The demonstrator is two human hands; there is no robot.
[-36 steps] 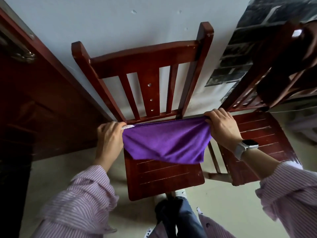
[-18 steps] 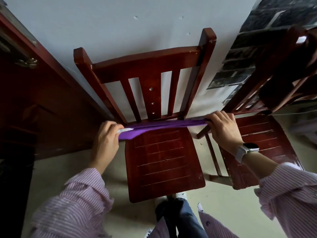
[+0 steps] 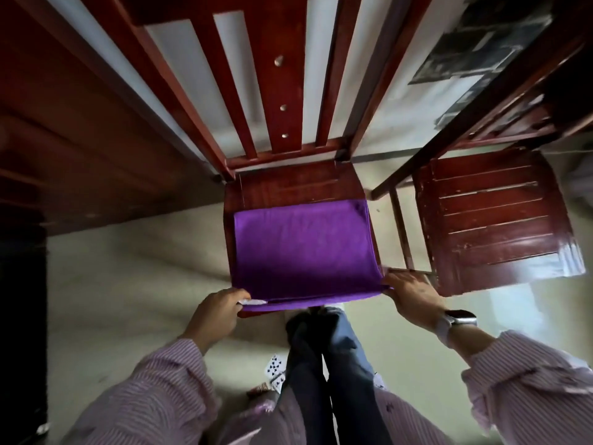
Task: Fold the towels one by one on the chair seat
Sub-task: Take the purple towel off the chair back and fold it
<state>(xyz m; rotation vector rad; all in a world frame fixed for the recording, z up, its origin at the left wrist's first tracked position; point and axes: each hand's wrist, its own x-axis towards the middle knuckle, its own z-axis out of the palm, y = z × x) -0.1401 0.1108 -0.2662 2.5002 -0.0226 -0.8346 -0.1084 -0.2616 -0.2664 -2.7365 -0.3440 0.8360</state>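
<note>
My left hand (image 3: 218, 311) pinches the near left corner of the purple towel (image 3: 305, 245), right by its white tag (image 3: 253, 302); my right hand (image 3: 412, 293) grips the near right corner. Between and beyond my hands the towel lies flat across the front of the wooden chair seat (image 3: 295, 186), its near edge doubled over. A second chair (image 3: 494, 220) stands beyond my right hand
</note>
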